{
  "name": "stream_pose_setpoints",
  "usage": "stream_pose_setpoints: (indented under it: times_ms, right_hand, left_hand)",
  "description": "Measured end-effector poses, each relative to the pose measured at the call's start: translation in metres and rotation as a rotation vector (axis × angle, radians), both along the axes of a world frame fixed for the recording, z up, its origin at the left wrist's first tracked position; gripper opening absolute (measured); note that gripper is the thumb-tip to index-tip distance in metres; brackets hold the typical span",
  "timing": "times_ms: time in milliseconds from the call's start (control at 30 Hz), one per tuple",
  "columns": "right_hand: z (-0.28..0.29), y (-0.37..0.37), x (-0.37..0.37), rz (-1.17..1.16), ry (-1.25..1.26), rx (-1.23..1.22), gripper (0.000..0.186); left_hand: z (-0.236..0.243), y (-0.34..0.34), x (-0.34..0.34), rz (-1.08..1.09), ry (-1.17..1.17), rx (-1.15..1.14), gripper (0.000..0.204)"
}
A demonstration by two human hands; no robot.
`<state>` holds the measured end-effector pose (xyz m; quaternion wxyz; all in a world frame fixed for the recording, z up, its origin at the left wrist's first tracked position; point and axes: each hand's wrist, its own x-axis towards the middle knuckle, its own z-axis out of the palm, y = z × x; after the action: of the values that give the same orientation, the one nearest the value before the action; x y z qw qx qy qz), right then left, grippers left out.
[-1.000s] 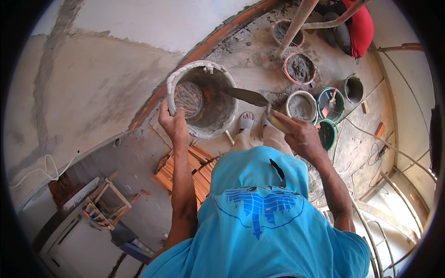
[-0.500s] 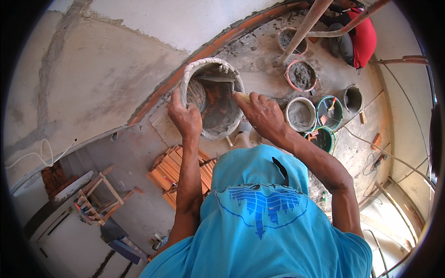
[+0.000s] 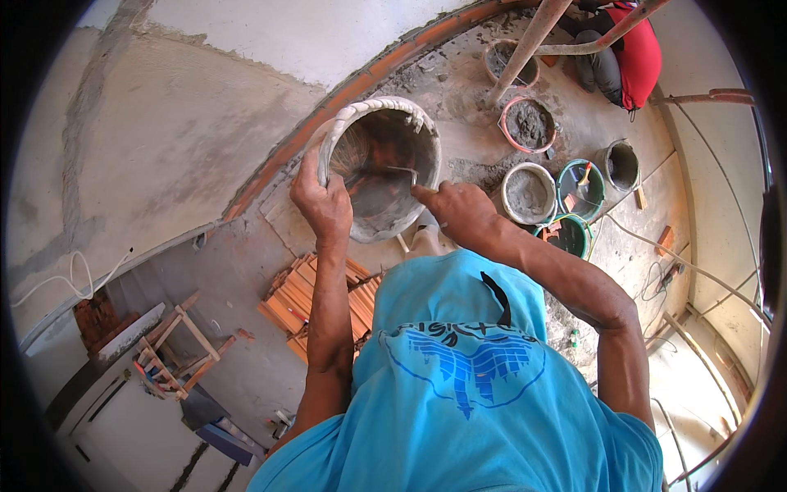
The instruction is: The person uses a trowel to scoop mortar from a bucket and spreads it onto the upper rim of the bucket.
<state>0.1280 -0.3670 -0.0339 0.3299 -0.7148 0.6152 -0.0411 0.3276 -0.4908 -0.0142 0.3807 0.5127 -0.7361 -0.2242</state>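
Observation:
My left hand (image 3: 326,198) grips the left rim of a mortar-crusted bucket (image 3: 433,152), which is tilted so that its stained inside shows. My right hand (image 3: 459,209) is closed on the handle of a trowel (image 3: 410,176) at the bucket's right side; its bent metal neck reaches inside, and the blade is hard to make out against the dark interior. My feet are partly hidden below the bucket.
Buckets of grey mortar (image 3: 529,123) and a green bucket holding a brush (image 3: 584,176) sit at right. A person in red (image 3: 635,57) crouches near metal poles (image 3: 525,57). Stacked orange tiles (image 3: 295,303), a wooden frame (image 3: 188,336) and cables are around.
The trowel has gone from above the bucket's right rim down into it. My right arm has swung inward and up. The bucket has shifted to the right.

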Motion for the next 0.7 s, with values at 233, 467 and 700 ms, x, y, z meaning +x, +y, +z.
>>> stream_pose_setpoints:
  times_ms: [233,467,700]
  right_hand:
    - [-0.009,0.016,-0.007,-0.175,-0.38,0.008,0.065]
    - [0.035,0.01,-0.029,-0.429,-0.765,0.415,0.065]
    - [0.028,-0.016,-0.017,-0.19,-0.121,-0.025,0.062]
  left_hand:
    - [-0.006,-0.002,0.004,-0.005,0.103,-0.001,0.049]
    - [0.006,-0.014,0.025,0.035,-0.044,-0.105,0.047]
    - [0.015,-0.017,0.019,-0.029,-0.054,-0.134,0.045]
